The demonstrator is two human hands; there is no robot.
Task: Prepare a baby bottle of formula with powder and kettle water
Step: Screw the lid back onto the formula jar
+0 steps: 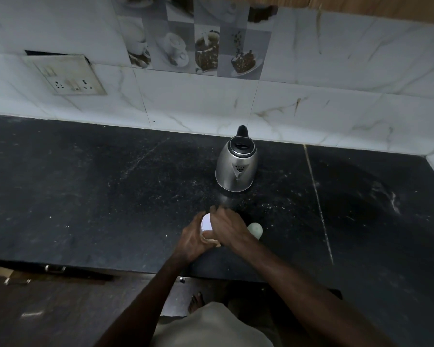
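Nearest the camera, a beige garment [211,326] covers the person's lap, and a bare foot [195,302] rests on the dark floor just beyond it, below the front edge of the black stone desk [85,196]. Two bare forearms reach forward over that edge and meet near the middle of the desk's front part. The left hand [192,240] wraps its fingers round the side of a small container [206,224], gripping it. The container has a round white top facing the camera and a tan lower part that shows between the two hands; whether it is the bottle or the powder tub cannot be told. The right hand [227,227] lies over the container's right side with its fingers curled round the far edge of the top, gripping it as well. Just beside the right hand, on its right, a pale green rounded object [256,229] stands on the desk, partly hidden by the wrist. Farther back, apart from the hands, a steel kettle [236,169] stands upright with its black lid closed, its spout towards the camera and its black handle towards the wall. Behind it rises a white marble-look tiled wall [336,71] with a grimy socket panel [68,76] at the left and tiles printed with coffee cups [193,46] higher up.
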